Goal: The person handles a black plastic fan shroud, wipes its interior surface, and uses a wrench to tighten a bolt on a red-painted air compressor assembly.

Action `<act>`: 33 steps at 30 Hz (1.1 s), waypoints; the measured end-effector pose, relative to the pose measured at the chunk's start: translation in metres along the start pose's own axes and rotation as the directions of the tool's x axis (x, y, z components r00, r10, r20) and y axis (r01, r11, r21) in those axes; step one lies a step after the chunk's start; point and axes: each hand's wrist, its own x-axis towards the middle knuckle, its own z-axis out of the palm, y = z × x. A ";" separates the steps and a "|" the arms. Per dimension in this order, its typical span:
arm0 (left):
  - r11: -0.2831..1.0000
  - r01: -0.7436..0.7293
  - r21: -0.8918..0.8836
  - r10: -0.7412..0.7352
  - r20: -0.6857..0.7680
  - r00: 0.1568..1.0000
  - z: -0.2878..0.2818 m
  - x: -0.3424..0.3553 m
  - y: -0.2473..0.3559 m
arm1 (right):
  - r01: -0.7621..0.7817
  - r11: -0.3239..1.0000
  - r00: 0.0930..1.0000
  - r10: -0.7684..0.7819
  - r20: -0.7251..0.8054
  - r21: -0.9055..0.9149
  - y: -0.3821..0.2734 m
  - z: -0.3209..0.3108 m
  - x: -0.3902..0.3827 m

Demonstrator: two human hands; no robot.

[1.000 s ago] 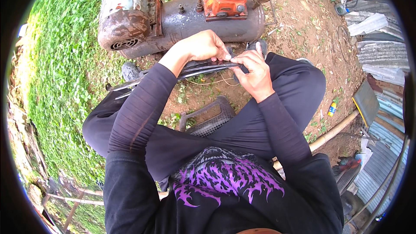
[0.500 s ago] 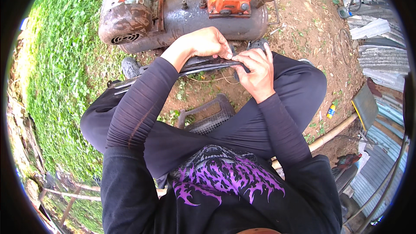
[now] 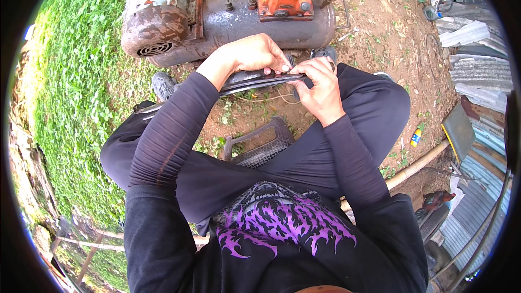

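A long, narrow, slightly curved black piece [image 3: 258, 82] with glossy edges lies across my knees; I cannot tell its exact kind. My left hand [image 3: 254, 54] reaches over it from the far side, wrist bent, with thumb and fingertips pinched at its upper edge. Against them, near the right end of the piece, my right hand [image 3: 321, 87] grips with its thumb below and its fingers on top. Whatever small thing may lie between the fingertips of the two hands is hidden. The left end of the piece passes behind my left forearm.
Beyond my hands stands an air compressor with a grey tank [image 3: 233, 21], an orange pump head [image 3: 286, 0] and a worn motor [image 3: 156, 19]. A dark plastic frame with mesh [image 3: 266, 144] sits between my legs. A yellow bottle [image 3: 416, 137] and a bamboo pole [image 3: 418, 171] lie at right.
The raised finger of my right hand has come down and curled toward the piece. My left hand stays at nearly the same place, its fingertips shifted slightly.
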 end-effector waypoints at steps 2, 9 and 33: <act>1.000 0.013 0.023 -0.012 -0.008 1.000 -0.001 -0.001 0.002 | -0.003 1.000 1.000 0.003 -0.009 -0.001 -0.001 0.001 0.001; 0.997 0.051 0.055 -0.047 -0.058 0.997 0.003 -0.004 0.007 | -0.023 1.000 1.000 0.023 0.005 0.008 0.000 0.000 0.002; 0.995 0.048 0.092 -0.041 -0.082 0.996 0.008 -0.004 0.004 | 0.012 0.999 1.000 -0.012 0.003 0.048 0.005 -0.001 0.004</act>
